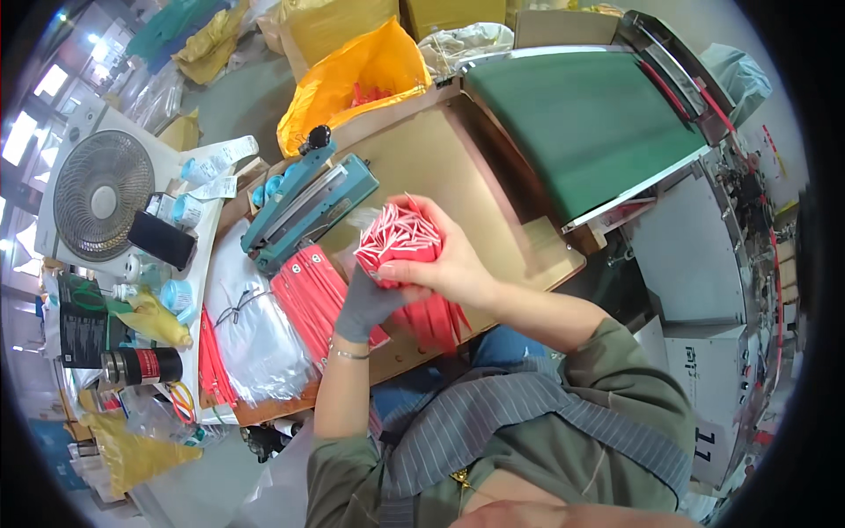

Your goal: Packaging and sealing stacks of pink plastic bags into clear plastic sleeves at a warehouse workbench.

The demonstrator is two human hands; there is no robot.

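Observation:
I hold a thick bundle of red strips with pale ends [400, 231] upright above the table, its loose tails hanging below. My left hand [363, 310], in a grey glove, is closed around its left and lower side. My right hand [456, 268] wraps the right side, with the thumb pressed across the front. Some clear plastic shows behind the bundle. Left of my hands lies a pile of flat red strips [310, 295]. Beyond it stands a teal heat sealer [321, 207] with a raised arm and a black knob.
A stack of clear plastic bags [255, 330] lies on the left. Beyond it, a shelf bears a fan [104, 195], a phone [162, 239] and a black flask [141, 365]. An orange sack [321, 97] stands at the back, and a green conveyor belt [585, 123] at the right.

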